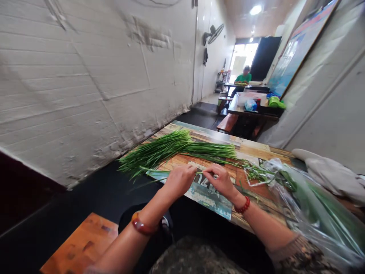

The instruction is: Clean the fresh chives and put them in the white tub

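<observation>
My left hand (181, 179) is closed around a few thin garlic chives (155, 170), whose long green leaves trail out to the left. Opposite it, my right hand (220, 181) pinches the other end of the stalks between thumb and fingertips. Both hands hover over the front part of the patterned table (211, 203). Just beyond them lies a large heap of chives (159, 150), with a flatter bunch (213, 149) extending to its right. Small green scraps (256, 174) lie scattered to the right of my right hand.
A clear plastic bag (316, 205) with long green leaves covers the table's right side, near a pale cloth (333, 171). An orange wooden stool (82, 243) stands at lower left. Farther back are a second table (242, 110), a bench (227, 122) and a seated person (243, 77) in green.
</observation>
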A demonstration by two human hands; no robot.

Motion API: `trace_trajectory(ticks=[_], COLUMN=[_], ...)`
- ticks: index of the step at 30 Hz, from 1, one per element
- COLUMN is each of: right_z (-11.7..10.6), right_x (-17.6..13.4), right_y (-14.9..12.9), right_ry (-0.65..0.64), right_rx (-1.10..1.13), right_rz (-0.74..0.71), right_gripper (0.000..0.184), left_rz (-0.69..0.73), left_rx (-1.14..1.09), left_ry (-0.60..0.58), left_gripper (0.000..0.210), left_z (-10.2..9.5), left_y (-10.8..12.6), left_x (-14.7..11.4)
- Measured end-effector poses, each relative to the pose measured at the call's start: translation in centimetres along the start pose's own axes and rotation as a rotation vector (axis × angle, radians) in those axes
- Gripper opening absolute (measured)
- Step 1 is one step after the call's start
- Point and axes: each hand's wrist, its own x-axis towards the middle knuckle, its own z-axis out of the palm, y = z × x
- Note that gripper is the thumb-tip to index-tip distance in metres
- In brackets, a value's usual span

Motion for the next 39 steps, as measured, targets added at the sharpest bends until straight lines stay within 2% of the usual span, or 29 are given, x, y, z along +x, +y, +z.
trace_trajectory(ticks=[3, 5, 7, 10, 13, 17, 19, 22, 25, 28, 30, 32, 33, 35, 37, 39], right_z=[0.1, -0.7, -2.5, -5.7, -7.5, -6.8, -6.3, -6.6, -9.2, -13.7, -16.4, -17.7, -17.6, -15.9, -12.9, -9.6], right_x=[0.9, 1.4, 1.6, 1.1, 0.2, -0.3, 0.3, 2.7, 6.8, 12.3, 16.4, 20.6, 22.7, 26.7, 30.1, 32.6], right_y=[-0.3, 1.8, 5.3, 10.3, 12.8, 13.6, 13.5, 11.9, 8.3, 3.4, 0.2, -2.2, -3.1, -4.3, -5.4, -6.6], right_ry=[-0.020, 0.025, 0.080, -0.009, -0.149, -0.332, -0.360, -0.399, -0.379, -0.263, -0.095, 0.101, 0.161, 0.213, 0.183, 0.095], right_rx=[0.014, -0.049, -0.218, -0.581, -0.804, -0.889, -0.907, -0.913, -0.828, -0.679, -0.606, -0.510, -0.445, -0.298, -0.134, -0.031], right_rz=[0.107, 0.250, 0.349, 0.356, 0.470, 0.526, 0.543, 0.546, 0.603, 0.649, 0.628, 0.556, 0.496, 0.385, 0.299, 0.199], right_gripper=[0.020, 0.022, 0.022, 0.016, 0.013, 0.020, 0.018, 0.018, 0.022, 0.025, 0.022, 0.019, 0.017, 0.015, 0.014, 0.015], left_rz=[-0.019, -0.041, -0.069, -0.084, -0.003, 0.147, 0.180, 0.127, 0.012, -0.098, -0.128, -0.156, -0.172, -0.182, -0.180, -0.169], left_rx=[-0.108, -0.194, -0.341, -0.598, -0.793, -0.907, -0.928, -0.954, -0.964, -0.936, -0.896, -0.820, -0.781, -0.736, -0.695, -0.646], left_ry=[-0.058, -0.080, -0.061, -0.018, -0.023, -0.225, -0.327, -0.395, -0.396, -0.324, -0.245, -0.104, -0.040, 0.073, 0.144, 0.141], left_gripper=[0.019, 0.019, 0.019, 0.018, 0.019, 0.020, 0.014, 0.015, 0.021, 0.024, 0.023, 0.024, 0.022, 0.020, 0.020, 0.019], left_z=[0.5, 1.4, 2.5, 4.0, 4.7, 4.4, 3.4, 0.6, -3.3, -8.0, -11.7, -15.5, -17.4, -20.7, -23.1, -24.6], left_y=[-1.9, -3.8, -5.9, -8.5, -10.2, -11.5, -11.9, -12.5, -13.4, -15.2, -16.4, -17.2, -17.4, -17.5, -17.3, -17.1], left_x=[-1.7, -1.8, -1.1, 0.8, 2.6, 5.1, 6.9, 9.8, 12.4, 15.0, 17.0, 19.1, 20.0, 21.6, 22.3, 22.4])
